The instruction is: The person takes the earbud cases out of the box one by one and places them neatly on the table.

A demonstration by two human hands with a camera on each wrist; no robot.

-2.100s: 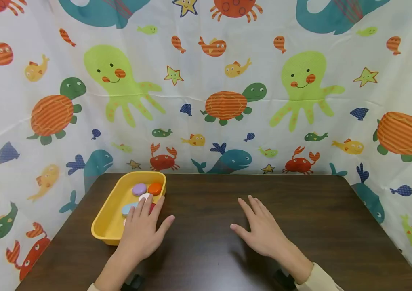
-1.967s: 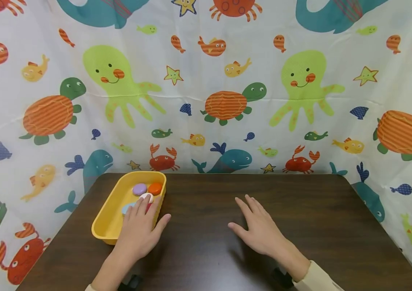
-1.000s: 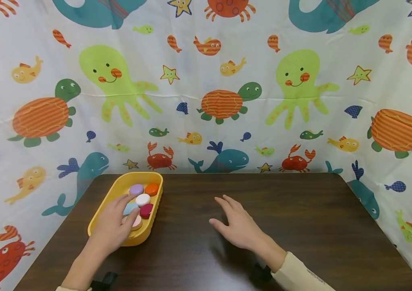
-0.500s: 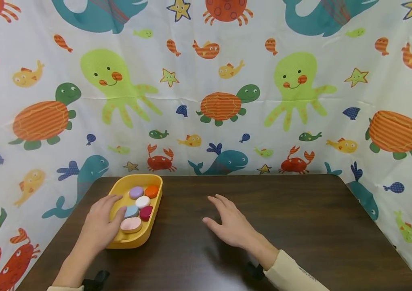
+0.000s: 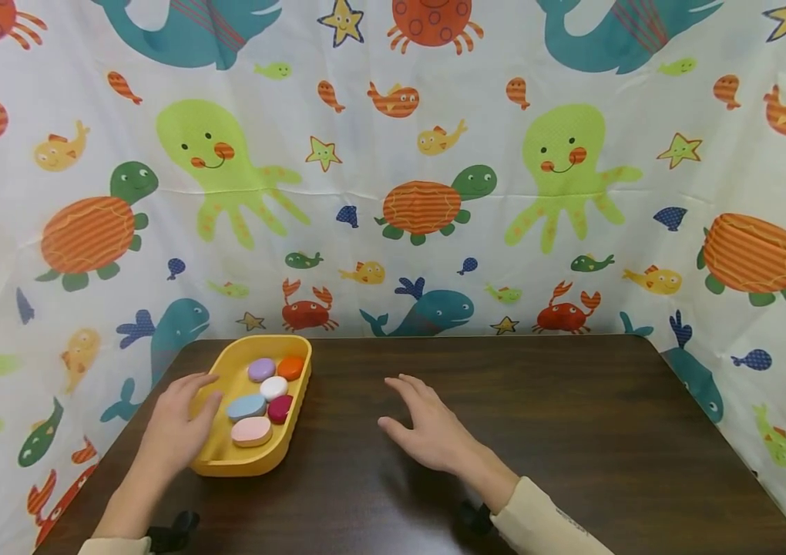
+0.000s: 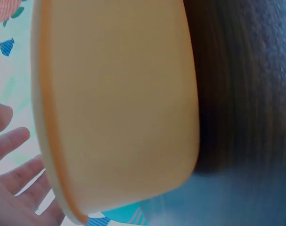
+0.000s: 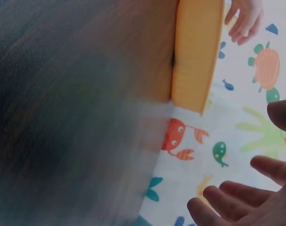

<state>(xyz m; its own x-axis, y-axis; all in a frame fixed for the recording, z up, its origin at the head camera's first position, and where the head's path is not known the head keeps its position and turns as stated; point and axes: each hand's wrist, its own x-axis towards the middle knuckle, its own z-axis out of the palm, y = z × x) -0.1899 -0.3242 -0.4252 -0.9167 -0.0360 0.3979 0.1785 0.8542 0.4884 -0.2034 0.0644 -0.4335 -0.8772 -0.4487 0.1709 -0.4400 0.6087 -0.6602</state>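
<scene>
A yellow plastic tray (image 5: 247, 465) stands at the table's left. In it lie smooth rounded pieces: purple (image 5: 261, 370), orange (image 5: 290, 368), white (image 5: 273, 388), light blue (image 5: 246, 407), dark red (image 5: 280, 408) and pink (image 5: 251, 432). My left hand (image 5: 174, 428), holding nothing, hovers at the tray's left side with relaxed fingers overlapping the rim. Seen from the left wrist, those fingers (image 6: 20, 176) show beyond the rim of the tray's wall (image 6: 119, 103). To the right of the tray, my right hand (image 5: 431, 432) hovers over the table, fingers spread and holding nothing.
The dark wooden table (image 5: 573, 416) extends to the right of my right hand. A white curtain (image 5: 393, 139) printed with sea animals hangs behind it and along both sides. Dark wrist straps (image 5: 174, 532) sit below the sleeves.
My left hand has moved left, from over the pieces to the tray's left side, uncovering them. My right hand has drifted left toward the tray. The pieces stay in the tray.
</scene>
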